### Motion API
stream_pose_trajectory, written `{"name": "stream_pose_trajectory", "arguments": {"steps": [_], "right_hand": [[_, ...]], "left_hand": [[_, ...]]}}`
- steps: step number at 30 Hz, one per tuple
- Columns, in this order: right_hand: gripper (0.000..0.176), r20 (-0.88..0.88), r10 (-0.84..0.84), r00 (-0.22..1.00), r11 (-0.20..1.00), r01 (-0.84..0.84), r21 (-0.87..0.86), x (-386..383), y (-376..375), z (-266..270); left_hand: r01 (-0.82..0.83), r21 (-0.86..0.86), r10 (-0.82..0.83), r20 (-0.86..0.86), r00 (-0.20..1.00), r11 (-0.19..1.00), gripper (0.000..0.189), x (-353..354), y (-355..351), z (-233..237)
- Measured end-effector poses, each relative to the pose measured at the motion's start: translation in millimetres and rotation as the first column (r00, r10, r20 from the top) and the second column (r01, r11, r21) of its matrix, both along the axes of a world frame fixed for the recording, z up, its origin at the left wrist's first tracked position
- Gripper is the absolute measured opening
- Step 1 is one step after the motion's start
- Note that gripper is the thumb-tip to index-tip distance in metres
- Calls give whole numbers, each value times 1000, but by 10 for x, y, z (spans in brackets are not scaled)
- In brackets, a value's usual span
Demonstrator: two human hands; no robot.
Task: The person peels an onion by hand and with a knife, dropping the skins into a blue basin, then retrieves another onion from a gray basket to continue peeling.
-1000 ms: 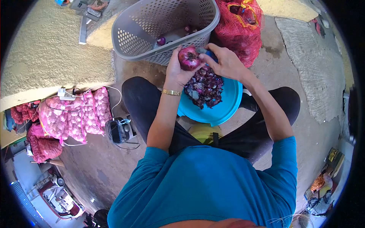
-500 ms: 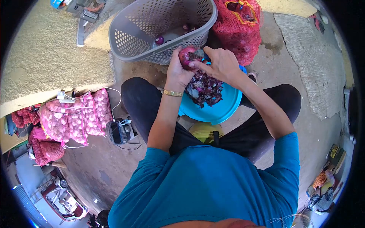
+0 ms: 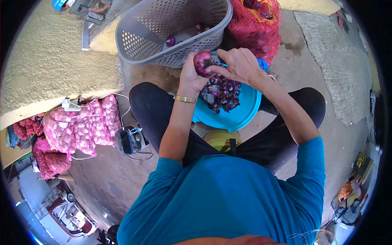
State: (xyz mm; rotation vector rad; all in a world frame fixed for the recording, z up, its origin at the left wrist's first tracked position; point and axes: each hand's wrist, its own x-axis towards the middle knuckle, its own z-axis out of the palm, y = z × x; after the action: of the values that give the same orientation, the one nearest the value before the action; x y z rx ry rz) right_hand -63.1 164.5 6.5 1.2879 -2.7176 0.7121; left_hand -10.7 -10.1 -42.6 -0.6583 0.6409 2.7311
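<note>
My left hand [image 3: 190,72], with a gold-coloured band at the wrist, is closed around a red onion [image 3: 200,61] above the blue tub. My right hand [image 3: 243,65] bends in from the right, thumb against the onion and fingers curled beside a grey, ragged patch on it. Whether those fingers grip a small blade or a piece of skin is hidden. Below both hands, the blue tub [image 3: 248,118] holds a heap of dark purple onion skins [image 3: 224,93] with some greyish bits.
Beyond the hands stands a grey perforated basket [image 3: 134,62] with a few onions in it. A red mesh sack [image 3: 257,38] leans at its right. On the left are a pink mesh bag of bulbs [image 3: 81,126] and a black device with cables [image 3: 126,142].
My right hand has shifted slightly at the onion, and its forearm has swung a little right. The left hand keeps its hold on the onion, which has turned slightly.
</note>
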Motion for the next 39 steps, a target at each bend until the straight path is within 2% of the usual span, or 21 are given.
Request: {"name": "stream_pose_trajectory", "arguments": {"steps": [1,2,4,5,7,10,13,22,26,28,31,34,35,37,39], "right_hand": [[62,17,-30,999,999,30,-15,26,-18,-19],[62,17,-32,999,999,32,-17,66,-53,-86],[60,46,-157,986,978,162,-130,139,-120,-182],[60,43,-162,986,977,166,-132,108,-91,-202],[60,-61,-138,989,990,135,-42,45,-45,-75],[64,-167,-133,977,987,114,-115,-41,-8,19],[67,-184,-127,975,984,101,-146,-44,-12,35],[69,-213,-88,973,993,68,-99,-29,-6,16],[69,-189,-68,980,997,59,-52,-51,32,45],[69,-158,-36,987,999,39,18,-65,43,30],[69,-139,-11,990,999,17,36,-46,49,44],[63,-100,19,995,999,-16,31,-42,60,10],[63,-100,20,995,999,-17,31,-38,54,3],[62,-47,-8,999,1000,10,29,-9,38,-21],[61,-16,-30,999,999,30,12,21,12,-82]], "left_hand": [[-68,-20,67,-27,997,998,32,-5,19,-26],[-65,-22,65,-27,998,998,32,-7,20,-47],[-164,-133,157,-56,986,978,33,-7,53,-4],[-160,-134,153,-59,986,978,33,-19,84,18],[-255,-126,252,-40,967,959,30,-28,159,118],[-247,-61,240,-94,966,967,31,-27,168,204],[-211,-70,199,-152,968,975,31,-48,102,136],[-158,-92,149,-100,984,983,32,-6,141,205],[-110,-100,103,-70,992,989,31,-9,63,95],[-15,-137,7,-60,998,990,30,-13,13,87],[38,-166,-50,-70,996,985,29,-9,-13,104],[67,-120,-75,-68,995,991,29,-16,-23,102],[66,-120,-74,-68,995,991,29,-17,-11,102],[-61,-225,48,-64,997,972,28,-13,62,186],[-68,-210,60,-45,997,975,28,-29,63,125]]}}
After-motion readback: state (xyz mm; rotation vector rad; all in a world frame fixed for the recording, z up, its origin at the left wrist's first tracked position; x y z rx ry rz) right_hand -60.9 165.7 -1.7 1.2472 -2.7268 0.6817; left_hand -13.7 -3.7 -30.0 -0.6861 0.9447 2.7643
